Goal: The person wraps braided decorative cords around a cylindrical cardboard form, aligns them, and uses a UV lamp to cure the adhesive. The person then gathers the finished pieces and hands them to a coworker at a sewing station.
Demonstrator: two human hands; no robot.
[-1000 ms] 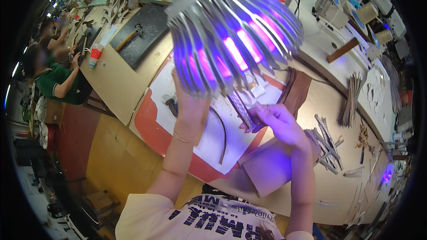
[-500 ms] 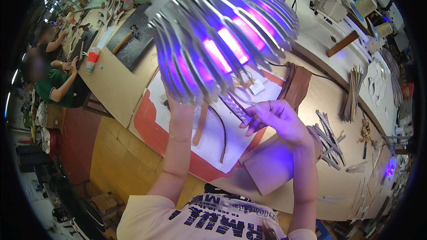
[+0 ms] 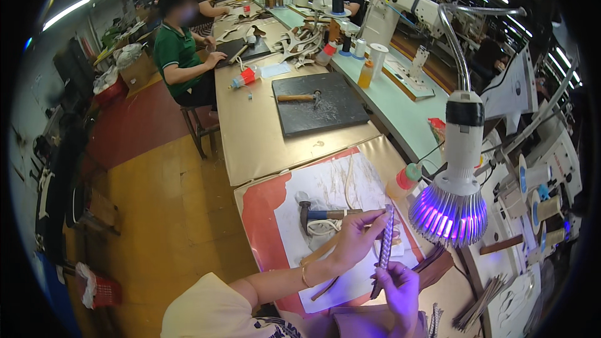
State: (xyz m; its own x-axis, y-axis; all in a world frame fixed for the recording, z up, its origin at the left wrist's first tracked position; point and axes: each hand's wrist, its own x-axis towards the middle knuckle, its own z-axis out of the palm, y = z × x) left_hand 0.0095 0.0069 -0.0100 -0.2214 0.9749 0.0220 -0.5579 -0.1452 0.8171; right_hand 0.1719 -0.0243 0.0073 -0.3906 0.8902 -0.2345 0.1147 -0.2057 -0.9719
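A braided leather strap (image 3: 386,245) stands nearly upright between my two hands, beside the glowing lamp. Its upper end is pinched between the thumb and fingers of my left hand (image 3: 358,239). Lower down, my right hand (image 3: 400,288), lit violet, grips the strap near its bottom end. A dark strip end shows just below those fingers. Behind my left hand a hammer (image 3: 325,215) with a blue and brown handle lies on the white sheet (image 3: 291,231), with pale cord (image 3: 322,228) beside it.
A purple-lit lamp (image 3: 448,213) hangs close at the right. Near it stands a bottle (image 3: 404,181) with a green cap. Brown leather (image 3: 435,269) lies by my right hand. Farther off, a second hammer (image 3: 297,97) rests on a black slab (image 3: 338,116). A co-worker in green (image 3: 175,56) sits at the left.
My view has swung up and left, so the lamp now appears smaller and to the right. My left hand, mostly hidden behind the lamp before, now shows on the strap's upper end.
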